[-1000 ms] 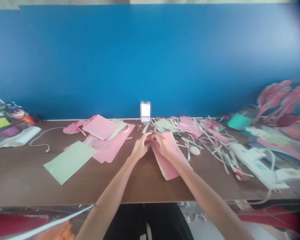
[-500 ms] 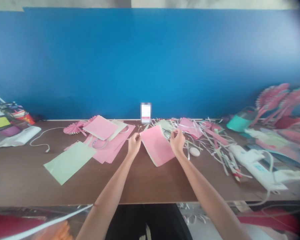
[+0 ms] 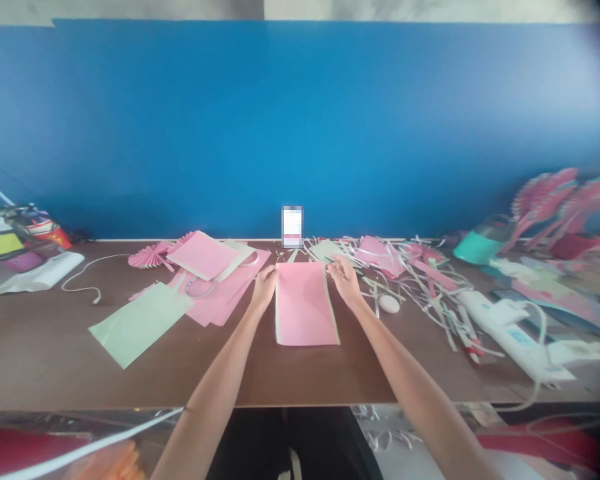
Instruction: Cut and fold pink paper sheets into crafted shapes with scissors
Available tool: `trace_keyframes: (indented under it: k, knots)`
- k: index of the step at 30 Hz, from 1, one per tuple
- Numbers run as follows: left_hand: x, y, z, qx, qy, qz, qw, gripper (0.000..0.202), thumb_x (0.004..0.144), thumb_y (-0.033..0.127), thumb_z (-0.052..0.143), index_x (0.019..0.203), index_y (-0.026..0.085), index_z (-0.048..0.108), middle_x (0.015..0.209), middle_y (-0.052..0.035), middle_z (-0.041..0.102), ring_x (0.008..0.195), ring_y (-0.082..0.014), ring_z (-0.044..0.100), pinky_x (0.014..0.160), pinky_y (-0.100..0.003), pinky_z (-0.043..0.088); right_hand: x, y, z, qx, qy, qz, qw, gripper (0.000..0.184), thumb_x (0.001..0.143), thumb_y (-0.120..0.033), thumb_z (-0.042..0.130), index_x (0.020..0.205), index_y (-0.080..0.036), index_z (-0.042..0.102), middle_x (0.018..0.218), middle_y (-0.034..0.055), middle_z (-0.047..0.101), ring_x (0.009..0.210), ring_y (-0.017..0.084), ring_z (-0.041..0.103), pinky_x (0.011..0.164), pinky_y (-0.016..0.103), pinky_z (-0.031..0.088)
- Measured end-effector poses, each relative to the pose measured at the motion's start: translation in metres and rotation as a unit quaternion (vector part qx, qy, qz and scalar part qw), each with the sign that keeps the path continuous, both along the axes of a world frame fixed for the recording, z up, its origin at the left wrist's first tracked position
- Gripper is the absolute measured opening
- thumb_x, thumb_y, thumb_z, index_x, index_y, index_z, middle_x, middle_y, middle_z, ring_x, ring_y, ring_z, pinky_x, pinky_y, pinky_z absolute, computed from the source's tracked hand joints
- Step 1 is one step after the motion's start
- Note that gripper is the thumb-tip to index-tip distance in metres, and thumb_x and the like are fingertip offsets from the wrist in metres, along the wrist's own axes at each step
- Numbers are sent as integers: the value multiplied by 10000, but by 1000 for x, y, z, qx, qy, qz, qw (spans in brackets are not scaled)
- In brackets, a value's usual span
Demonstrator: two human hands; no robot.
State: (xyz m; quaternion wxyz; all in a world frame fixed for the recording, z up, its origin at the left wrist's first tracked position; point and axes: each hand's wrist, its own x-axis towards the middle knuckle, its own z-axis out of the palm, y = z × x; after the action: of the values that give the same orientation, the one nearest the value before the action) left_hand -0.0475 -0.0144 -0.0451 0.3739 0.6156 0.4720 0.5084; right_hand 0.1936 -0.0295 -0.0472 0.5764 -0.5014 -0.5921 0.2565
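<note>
Sheet: we see a pink rectangular paper sheet with pale green edges lying flat on the brown wooden tabletop, directly before us.
Right hand: fingertips at the sheet's far right corner; grip cannot be told.
Left hand: just beside the far left corner; grip cannot be told.

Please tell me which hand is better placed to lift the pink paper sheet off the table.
The right hand, I think: its fingers are at the top right corner of the pink paper sheet, while the left hand sits just beside the sheet's left edge, seemingly not gripping it.
</note>
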Motion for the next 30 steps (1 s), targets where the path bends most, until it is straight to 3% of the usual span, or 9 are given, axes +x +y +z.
trace_keyframes:
  k: [3, 5, 8, 13, 20, 30]
  knots:
    - [-1, 2, -1, -15, 19, 7, 1000, 274, 824, 394, 502, 670, 172, 552, 564, 35, 448, 492, -89, 358, 478, -227, 257, -1, 0, 0, 9, -11, 7, 1000, 314, 812, -352, 558, 1090, -206, 562, 754, 18, 625, 699, 184, 580, 684, 314, 457]
    - [0, 4, -2, -22, 22, 14, 999, 238, 810, 383, 518, 718, 175, 593, 596, 22, 514, 520, -103, 422, 498, -226, 299, -2, 0, -1, 11, -15, 1, 1000, 287, 818, -357, 551, 1061, -204, 563, 741, 16, 617, 692, 183, 576, 672, 309, 453]
    - [1, 4, -3, -27, 5, 11, 1000, 211, 787, 334, 540, 893, 186, 647, 800, -24, 647, 724, -159, 573, 637, -245, 411, -5, 0, -2, 7, -25, -2, 1000, 261, 833, -365, 517, 1031, -202, 562, 739, 17, 619, 656, 176, 565, 639, 302, 446]
    - [1, -1, 1, -45, 9, -5, 999, 342, 768, 235, 507, 1083, 230, 640, 977, -33, 676, 901, -201, 608, 803, -312, 453, -7, -1, -5, -5, -59, -14, 998, 256, 834, -359, 507, 1018, -201, 589, 872, 64, 677, 791, 222, 624, 702, 332, 468]
    - [3, -5, 8, -6, 36, -36, 999, 277, 838, 345, 469, 940, 209, 688, 1032, -41, 685, 1005, -220, 594, 903, -330, 430, -6, 1, -10, 6, -88, 21, 996, 249, 847, -369, 491, 901, -203, 669, 902, 66, 700, 897, 243, 641, 839, 376, 471]
    - [2, 3, -6, 40, 68, -34, 996, 231, 830, 366, 525, 856, 172, 647, 879, -59, 683, 844, -200, 628, 730, -281, 457, -7, 0, -9, 5, -80, -22, 997, 256, 859, -412, 473, 855, -203, 621, 861, 64, 671, 841, 240, 607, 761, 347, 454]
